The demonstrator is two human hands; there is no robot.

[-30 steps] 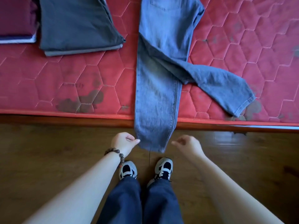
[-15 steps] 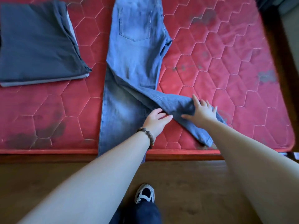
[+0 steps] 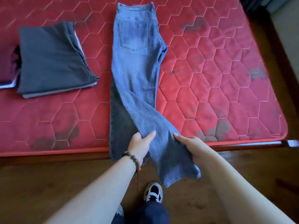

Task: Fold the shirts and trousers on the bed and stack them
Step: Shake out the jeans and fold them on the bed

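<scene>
Red quilted mattress (image 3: pixel 210 88), hexagon-stitched and darkly stained, is set on a wooden bed frame above a brown plank floor. Blue denim jeans (image 3: pixel 137 62) are laid lengthwise, waistband far, back pocket up. The upper leg is lifted near its hem: left hand (image 3: pixel 140 143) is curled round its left edge, thumb on top; right hand (image 3: pixel 192 147) grips the right edge, fingers hidden beneath the cloth. Folded grey garments (image 3: pixel 51 60) are stacked to the left, a maroon pile (image 3: pixel 8 65) beside them.
</scene>
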